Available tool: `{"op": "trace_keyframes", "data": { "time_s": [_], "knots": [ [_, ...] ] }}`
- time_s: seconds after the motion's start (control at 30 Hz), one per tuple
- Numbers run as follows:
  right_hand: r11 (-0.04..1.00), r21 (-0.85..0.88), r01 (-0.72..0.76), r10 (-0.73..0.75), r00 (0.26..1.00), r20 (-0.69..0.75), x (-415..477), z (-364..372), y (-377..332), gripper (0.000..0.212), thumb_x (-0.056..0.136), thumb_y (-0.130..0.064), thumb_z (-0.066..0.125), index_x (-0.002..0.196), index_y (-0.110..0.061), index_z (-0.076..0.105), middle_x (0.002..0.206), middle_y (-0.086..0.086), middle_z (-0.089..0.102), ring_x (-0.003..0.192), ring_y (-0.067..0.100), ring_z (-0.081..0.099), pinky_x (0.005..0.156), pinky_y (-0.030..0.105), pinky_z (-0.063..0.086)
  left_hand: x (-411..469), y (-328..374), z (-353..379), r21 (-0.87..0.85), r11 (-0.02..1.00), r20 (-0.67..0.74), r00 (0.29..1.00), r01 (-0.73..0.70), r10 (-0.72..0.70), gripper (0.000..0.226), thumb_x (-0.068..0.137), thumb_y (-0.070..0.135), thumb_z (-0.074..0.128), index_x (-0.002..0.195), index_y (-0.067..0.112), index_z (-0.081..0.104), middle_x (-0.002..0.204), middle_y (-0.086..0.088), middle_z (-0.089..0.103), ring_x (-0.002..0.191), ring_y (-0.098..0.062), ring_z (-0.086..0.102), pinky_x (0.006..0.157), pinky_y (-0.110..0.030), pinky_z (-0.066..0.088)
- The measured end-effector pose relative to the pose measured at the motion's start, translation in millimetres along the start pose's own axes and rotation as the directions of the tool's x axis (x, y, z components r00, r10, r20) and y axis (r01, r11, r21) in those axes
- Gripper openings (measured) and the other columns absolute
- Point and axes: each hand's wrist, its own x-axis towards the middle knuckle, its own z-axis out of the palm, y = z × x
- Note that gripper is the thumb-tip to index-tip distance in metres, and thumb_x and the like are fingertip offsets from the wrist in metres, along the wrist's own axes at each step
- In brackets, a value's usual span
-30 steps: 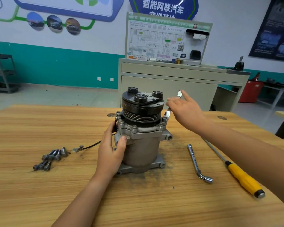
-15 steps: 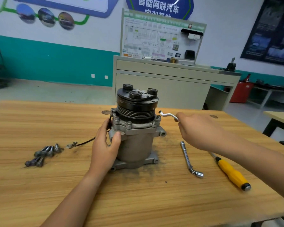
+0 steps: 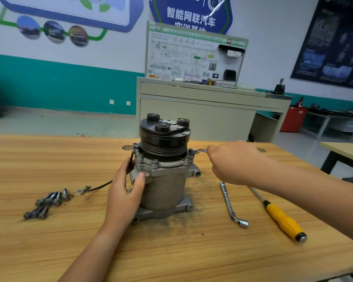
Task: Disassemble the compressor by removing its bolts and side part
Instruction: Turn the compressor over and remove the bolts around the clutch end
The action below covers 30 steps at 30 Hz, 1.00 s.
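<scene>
The grey compressor (image 3: 165,180) stands upright on the wooden table (image 3: 171,251), black pulley (image 3: 164,139) on top. My left hand (image 3: 124,192) grips its left side just below the bolted flange, thumb on the flange. My right hand (image 3: 234,161) holds a small bent wrench (image 3: 198,151). The wrench's socket end sits on a bolt (image 3: 189,156) at the flange's right corner. Several removed bolts (image 3: 47,202) lie in a loose pile at the left of the table.
A second L-shaped socket wrench (image 3: 231,204) and a yellow-handled screwdriver (image 3: 281,220) lie to the right of the compressor. A black wire with a connector (image 3: 90,189) trails left from the compressor. Dark grime covers the table around the base. A grey cabinet (image 3: 202,112) stands beyond the table.
My right hand swung the wrench from raised above the flange down and out to the right, then brought its socket end back onto the right corner bolt. My left hand kept its grip.
</scene>
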Motion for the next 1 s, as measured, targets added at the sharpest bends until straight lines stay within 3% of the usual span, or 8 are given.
{"op": "trace_keyframes", "data": {
  "time_s": [0.07,0.13,0.23,0.4,0.7,0.83,0.93,1.0],
  "knots": [
    [1.0,0.004,0.008,-0.008,1.0,0.014,0.2,2.0,1.7,0.02,0.093,-0.021,0.037,0.11,-0.012,0.045,0.059,-0.004,0.038,0.048,0.011,0.036,0.037,0.023,0.024,-4.0,1.9,0.2,0.044,0.999,-0.036,0.999,-0.023,0.024,0.064,0.081,0.045,0.043,0.14,0.019,0.038,0.134,0.012,0.041,0.123,-0.002,0.036,0.1,-0.022,0.029],
    [1.0,-0.008,0.018,-0.018,1.0,0.018,-0.2,1.7,3.2,0.02,0.094,-0.017,0.036,0.111,-0.011,0.044,0.058,-0.004,0.037,0.048,0.01,0.036,0.038,0.023,0.024,-7.5,4.3,1.2,0.085,0.994,-0.058,0.996,-0.064,0.069,0.065,0.084,0.043,0.04,0.141,0.014,0.034,0.143,0.004,0.035,0.129,-0.003,0.03,0.107,-0.025,0.026],
    [0.997,-0.069,0.044,-0.043,0.999,0.021,-2.4,-4.1,1.6,0.022,0.093,-0.007,0.038,0.114,-0.008,0.044,0.058,-0.002,0.034,0.046,0.011,0.033,0.037,0.023,0.022,-11.1,9.7,0.9,0.186,0.968,-0.051,0.982,-0.169,0.181,0.068,0.086,0.048,0.035,0.144,0.013,0.028,0.15,0.01,0.017,0.139,0.0,0.013,0.115,-0.046,0.02],
    [0.981,-0.175,0.087,-0.079,0.995,0.055,-6.9,-14.3,-10.8,0.025,0.092,-0.001,0.039,0.116,-0.002,0.047,0.061,0.001,0.025,0.046,0.013,0.027,0.038,0.025,0.02,-20.7,19.4,4.1,0.276,0.893,-0.035,0.925,-0.355,0.379,0.058,0.087,0.036,0.037,0.141,0.019,0.027,0.15,0.011,0.013,0.138,0.009,0.003,0.104,-0.069,0.021],
    [0.987,-0.155,0.029,-0.017,0.997,0.076,4.7,-6.3,3.0,0.038,0.087,0.004,0.042,0.124,-0.003,0.038,0.059,0.0,0.036,0.046,0.014,0.034,0.037,0.025,0.023,-19.4,16.3,5.7,0.25,0.92,-0.023,0.948,-0.301,0.317,0.054,0.087,0.04,0.033,0.138,0.026,0.02,0.149,0.009,0.016,0.133,0.013,0.008,0.106,-0.067,0.019],
    [0.983,-0.177,-0.047,0.056,0.997,0.044,18.6,5.4,7.3,0.035,0.088,0.003,0.049,0.12,-0.005,0.041,0.061,0.001,0.033,0.046,0.014,0.032,0.038,0.025,0.023,-16.4,11.0,8.2,0.267,0.916,-0.006,0.95,-0.298,0.311,0.055,0.087,0.042,0.031,0.139,0.027,0.018,0.149,0.011,0.014,0.133,0.008,0.01,0.111,-0.057,0.009],
    [0.991,-0.128,-0.043,0.026,0.992,-0.127,27.8,27.8,18.5,0.039,0.091,-0.003,0.047,0.127,-0.01,0.034,0.085,0.004,0.055,0.068,0.019,0.056,0.047,0.025,0.032,-14.6,6.4,9.8,0.248,0.919,-0.006,0.949,-0.305,0.317,0.053,0.088,0.04,0.03,0.139,0.029,0.017,0.149,0.013,0.012,0.134,0.013,0.006,0.11,-0.053,0.005],
    [0.995,-0.1,0.026,-0.048,0.971,-0.233,35.4,44.8,27.1,0.043,0.095,-0.008,0.041,0.135,-0.013,0.027,0.113,0.007,0.057,0.097,0.024,0.058,0.072,0.03,0.043,-12.3,3.7,10.1,0.223,0.923,-0.004,0.946,-0.314,0.323,0.05,0.09,0.036,0.028,0.139,0.029,0.017,0.15,0.014,0.013,0.136,0.014,0.005,0.111,-0.057,0.008]
  ]
}}
